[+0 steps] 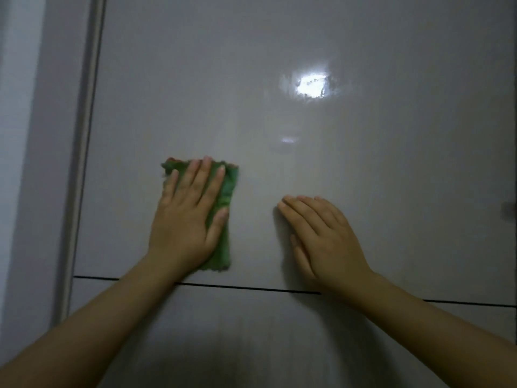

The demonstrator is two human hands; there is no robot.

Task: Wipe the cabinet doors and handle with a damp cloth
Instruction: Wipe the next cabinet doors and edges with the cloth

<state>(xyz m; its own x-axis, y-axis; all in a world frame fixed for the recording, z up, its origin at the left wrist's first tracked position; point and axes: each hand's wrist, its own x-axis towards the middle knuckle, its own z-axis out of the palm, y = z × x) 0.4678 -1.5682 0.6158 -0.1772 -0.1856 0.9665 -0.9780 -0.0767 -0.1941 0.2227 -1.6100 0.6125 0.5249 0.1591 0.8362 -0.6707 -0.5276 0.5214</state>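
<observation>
Head view shows you a glossy grey cabinet door [307,135] filling the frame, a dark seam along its lower edge and a bright glare patch up high. Your left hand [184,217] lies flat on the folded green cloth [225,191], fingers [195,177] straight and slightly spread, pressing it to the door's lower left. Your right hand [324,236] rests bare on the door beside it, fingers together.

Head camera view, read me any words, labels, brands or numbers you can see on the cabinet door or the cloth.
None: no text shows anywhere.
Glossy pale grey cabinet door: plain, only a bright light reflection.
Folded green cloth under the left hand: no label visible.
Right hand: flat on the door, bare.
</observation>
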